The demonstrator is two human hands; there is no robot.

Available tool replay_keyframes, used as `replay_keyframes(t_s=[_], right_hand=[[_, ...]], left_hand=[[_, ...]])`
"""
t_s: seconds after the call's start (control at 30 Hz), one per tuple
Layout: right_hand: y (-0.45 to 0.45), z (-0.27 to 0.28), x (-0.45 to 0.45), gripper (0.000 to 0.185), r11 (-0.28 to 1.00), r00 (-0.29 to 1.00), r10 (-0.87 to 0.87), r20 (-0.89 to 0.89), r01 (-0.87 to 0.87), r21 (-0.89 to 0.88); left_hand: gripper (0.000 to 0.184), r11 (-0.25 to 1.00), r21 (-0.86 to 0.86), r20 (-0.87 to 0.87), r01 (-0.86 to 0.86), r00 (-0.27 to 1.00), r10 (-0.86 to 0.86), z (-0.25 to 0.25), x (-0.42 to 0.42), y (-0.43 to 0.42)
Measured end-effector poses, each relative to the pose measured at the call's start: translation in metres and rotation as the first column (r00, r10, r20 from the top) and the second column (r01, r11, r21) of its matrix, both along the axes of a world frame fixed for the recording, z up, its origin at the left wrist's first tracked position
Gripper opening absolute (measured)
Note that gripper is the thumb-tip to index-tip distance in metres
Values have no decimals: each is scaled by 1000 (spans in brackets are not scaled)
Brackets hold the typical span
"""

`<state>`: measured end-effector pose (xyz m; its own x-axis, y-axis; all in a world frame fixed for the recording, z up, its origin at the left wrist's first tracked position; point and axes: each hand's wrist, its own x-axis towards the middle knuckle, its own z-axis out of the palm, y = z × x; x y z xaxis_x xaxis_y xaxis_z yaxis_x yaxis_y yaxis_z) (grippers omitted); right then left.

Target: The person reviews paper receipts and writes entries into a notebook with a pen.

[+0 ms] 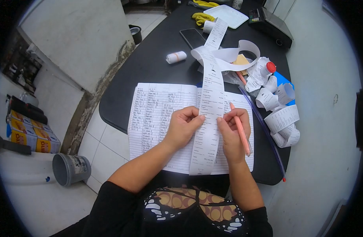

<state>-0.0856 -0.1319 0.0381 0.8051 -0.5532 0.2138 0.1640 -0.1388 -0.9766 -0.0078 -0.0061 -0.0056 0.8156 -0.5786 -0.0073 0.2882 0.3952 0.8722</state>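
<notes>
A long printed receipt strip (207,148) hangs over an open lined notebook (150,142) and runs back across the table, curling at the far end. My left hand (183,126) pinches the strip's left edge between thumb and fingers. On the other edge, my right hand (233,132) is closed on the strip too, with a pink pen (241,134) tucked among its fingers. Handwritten columns fill the notebook's left page. The strip covers part of the right page.
Several curled receipts (282,118) lie along the right side, near a red-capped container (270,67). Farther back are a rolled paper bundle (176,57), a phone (192,38), a white tray (226,16) and a black scale (270,27). A grey bucket (72,170) lies on the left.
</notes>
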Motion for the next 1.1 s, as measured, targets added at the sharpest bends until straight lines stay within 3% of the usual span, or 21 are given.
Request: replay_keyframes(t_s=[0.07,0.2,0.3,0.4,0.5,0.63,0.73,0.83,1.1], right_hand=[[-5,-4,-2,19,1000,1000,8,0,-8,-20],[-15,0,-8,9,992,1000,6,-8,-5,126],[-28,-5,-15,27,984,1000,-23,12,21,178],[-40,-10,-27,52,983,997,-70,43,61,174],[-55,-24,-44,53,965,998,-45,38,34,258],[-60,-33,-60,43,933,995,-62,-83,88,349],[-66,-34,-65,31,944,999,12,-49,5,330],[-61,-32,-63,20,952,993,-16,-118,51,302],[-56,-31,-67,15,984,982,5,-187,28,176]], left_hand=[[7,1000,10,-5,5,1000,-5,3,0,0],[7,1000,20,19,10,1000,-10,-1,2,-1],[7,990,139,64,-9,998,0,6,-1,1],[7,999,41,63,-7,998,4,-1,-1,-1],[8,998,68,101,-15,995,8,4,-2,-1],[9,997,83,134,-9,991,-2,0,-1,1],[10,999,43,76,-4,997,1,4,-2,0],[10,1000,-4,58,14,998,-13,1,0,1],[8,995,-88,1,52,999,-52,5,0,1]])
